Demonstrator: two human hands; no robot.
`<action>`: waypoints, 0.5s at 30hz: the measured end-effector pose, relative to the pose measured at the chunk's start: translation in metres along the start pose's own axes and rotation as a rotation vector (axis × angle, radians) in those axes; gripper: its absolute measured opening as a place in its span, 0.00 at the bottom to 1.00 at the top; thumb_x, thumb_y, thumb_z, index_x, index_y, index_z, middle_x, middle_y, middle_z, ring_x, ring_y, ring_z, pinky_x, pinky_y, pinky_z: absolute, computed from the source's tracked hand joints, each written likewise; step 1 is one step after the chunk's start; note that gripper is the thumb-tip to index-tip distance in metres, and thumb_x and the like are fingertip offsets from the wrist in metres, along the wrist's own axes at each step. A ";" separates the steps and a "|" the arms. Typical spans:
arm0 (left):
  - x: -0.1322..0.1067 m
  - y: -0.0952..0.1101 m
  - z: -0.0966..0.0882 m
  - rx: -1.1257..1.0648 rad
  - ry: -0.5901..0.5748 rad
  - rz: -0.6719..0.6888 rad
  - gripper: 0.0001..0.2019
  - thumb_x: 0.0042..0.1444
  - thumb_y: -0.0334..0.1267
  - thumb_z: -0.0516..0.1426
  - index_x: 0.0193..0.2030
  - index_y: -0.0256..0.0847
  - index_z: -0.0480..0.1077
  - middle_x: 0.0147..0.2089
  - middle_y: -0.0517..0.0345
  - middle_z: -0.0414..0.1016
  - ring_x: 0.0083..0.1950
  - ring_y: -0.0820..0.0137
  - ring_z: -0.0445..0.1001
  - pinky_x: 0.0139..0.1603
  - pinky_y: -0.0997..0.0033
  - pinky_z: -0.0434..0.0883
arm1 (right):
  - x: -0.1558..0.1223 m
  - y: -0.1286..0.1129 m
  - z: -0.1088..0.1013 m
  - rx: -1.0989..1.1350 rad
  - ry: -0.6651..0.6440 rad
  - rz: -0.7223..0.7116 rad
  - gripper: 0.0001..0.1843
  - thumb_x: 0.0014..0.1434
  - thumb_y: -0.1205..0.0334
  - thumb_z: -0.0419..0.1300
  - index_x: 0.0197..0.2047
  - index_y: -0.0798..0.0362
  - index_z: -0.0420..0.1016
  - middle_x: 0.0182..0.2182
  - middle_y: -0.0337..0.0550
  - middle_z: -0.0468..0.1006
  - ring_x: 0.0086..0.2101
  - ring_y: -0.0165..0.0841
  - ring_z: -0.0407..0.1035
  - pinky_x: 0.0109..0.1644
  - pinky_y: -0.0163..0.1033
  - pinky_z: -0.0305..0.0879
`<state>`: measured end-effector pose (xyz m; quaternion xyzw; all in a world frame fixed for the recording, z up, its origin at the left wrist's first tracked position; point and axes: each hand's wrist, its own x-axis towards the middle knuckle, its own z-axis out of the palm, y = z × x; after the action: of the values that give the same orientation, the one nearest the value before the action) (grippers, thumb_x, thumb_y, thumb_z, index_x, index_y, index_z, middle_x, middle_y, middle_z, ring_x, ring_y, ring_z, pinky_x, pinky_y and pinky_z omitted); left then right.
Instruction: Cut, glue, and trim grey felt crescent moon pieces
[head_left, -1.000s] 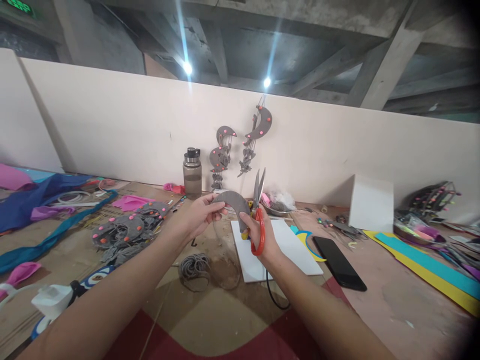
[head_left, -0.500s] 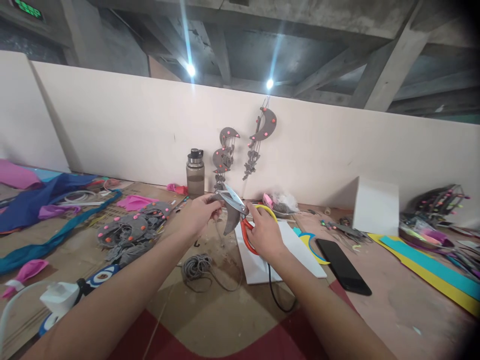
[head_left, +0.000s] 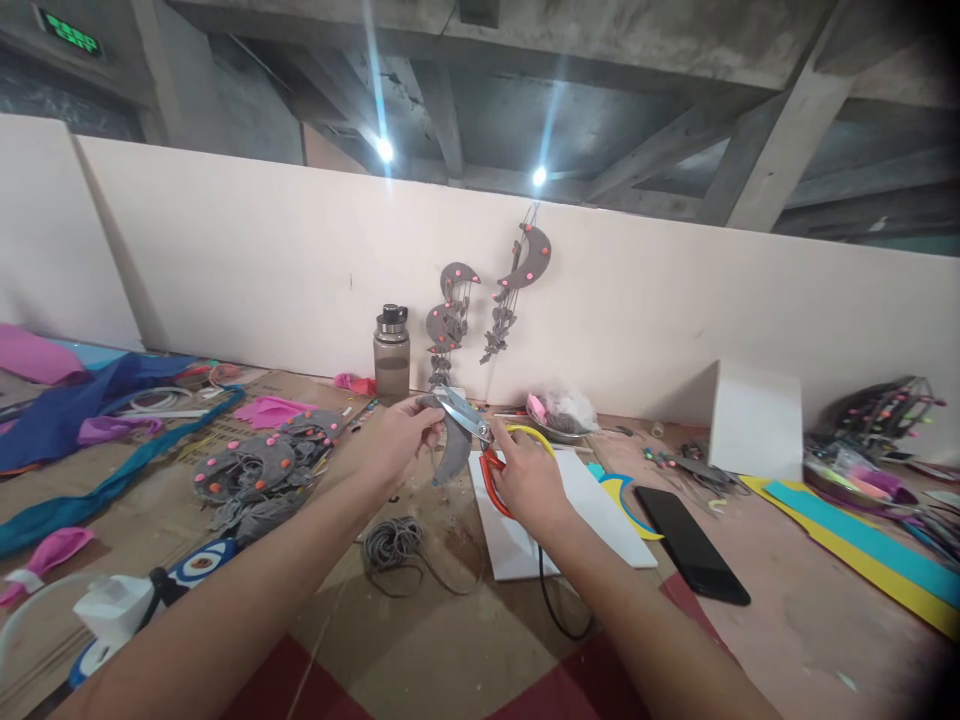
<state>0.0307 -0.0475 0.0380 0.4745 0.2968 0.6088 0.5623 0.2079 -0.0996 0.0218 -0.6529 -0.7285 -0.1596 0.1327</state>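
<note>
My left hand pinches the upper tip of a grey felt crescent that hangs down in front of me. In my right hand are scissors with one red and one yellow handle loop. Their steel blades point left and meet the felt close to my left fingers. Both hands hover above a white board on the brown table. A coil of grey cord lies below them.
A heap of grey felt moons with pink dots lies at the left, a bottle stands by the wall, and two felt mobiles hang there. A black phone, coloured foam sheets and a white box sit right.
The scissors swung from pointing upright to pointing left onto the felt. My right hand let go of the crescent, which now hangs from my left hand alone.
</note>
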 end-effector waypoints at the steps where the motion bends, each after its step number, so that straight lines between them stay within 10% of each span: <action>1: 0.001 -0.001 0.000 0.000 0.008 0.000 0.08 0.39 0.35 0.65 0.24 0.35 0.71 0.20 0.63 0.67 0.20 0.79 0.60 0.21 0.76 0.54 | 0.000 0.000 0.001 -0.001 -0.001 -0.003 0.30 0.63 0.63 0.54 0.68 0.47 0.55 0.43 0.48 0.75 0.42 0.39 0.70 0.42 0.39 0.61; 15: 0.011 -0.006 -0.011 0.066 -0.032 -0.054 0.08 0.40 0.33 0.62 0.20 0.37 0.66 0.19 0.64 0.62 0.19 0.80 0.57 0.20 0.75 0.51 | 0.000 0.004 0.011 0.022 0.019 0.016 0.19 0.65 0.60 0.50 0.59 0.45 0.65 0.37 0.46 0.79 0.34 0.38 0.73 0.33 0.37 0.57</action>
<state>0.0238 -0.0341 0.0307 0.4944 0.3205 0.5756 0.5670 0.2117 -0.0952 0.0121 -0.6557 -0.7236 -0.1566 0.1481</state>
